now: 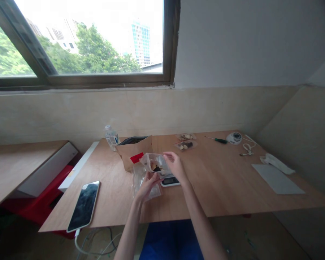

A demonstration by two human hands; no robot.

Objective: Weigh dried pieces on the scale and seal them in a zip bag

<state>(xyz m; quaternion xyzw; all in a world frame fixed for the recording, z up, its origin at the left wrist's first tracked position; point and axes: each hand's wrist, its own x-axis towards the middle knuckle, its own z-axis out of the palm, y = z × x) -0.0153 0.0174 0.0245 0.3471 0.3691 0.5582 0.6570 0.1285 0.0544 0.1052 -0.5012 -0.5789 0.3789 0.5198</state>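
A clear plastic bag (pixel 157 167) with some dark and pale dried pieces in it is held up between my hands. My left hand (pixel 149 183) grips its lower left part from below. At the bag's upper right edge, the fingers of my right hand (pixel 174 164) are pinched together. Behind and under the bag sits a small white digital scale (pixel 170 181), mostly covered. More empty-looking clear plastic bags (pixel 139 179) lie on the table beneath my left hand. Just behind them stands an opened brown paper bag (pixel 137 147) with a red label.
Two filled clear bags (pixel 185 145) lie at the back of the wooden table (pixel 211 180). A water bottle (pixel 111 138) stands at back left, a plugged-in phone (pixel 84 206) at front left. Rightward are a screwdriver (pixel 219 140), a dome camera (pixel 234 138) and a white sheet (pixel 277 179).
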